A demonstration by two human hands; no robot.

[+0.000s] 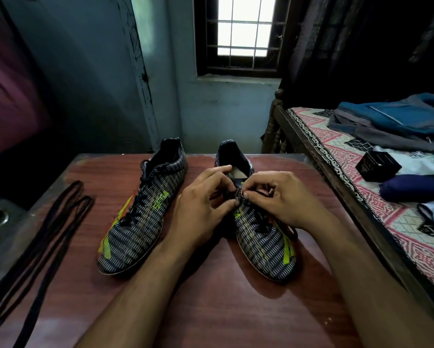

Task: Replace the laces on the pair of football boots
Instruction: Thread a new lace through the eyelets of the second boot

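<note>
Both hands, left (pixel 205 197) and right (pixel 278 197), pinch the lace (pixel 238 194) at the top of the right boot (pixel 261 237), mid-frame on the table (pixel 210 310). The lace looks soft and thin; grab its end.

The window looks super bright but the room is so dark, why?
Head view: the window is blown out white, the only light showing; walls and corners fall into shadow. The wide lens bends the table edges. Both boots stay fairly sharp.
</note>
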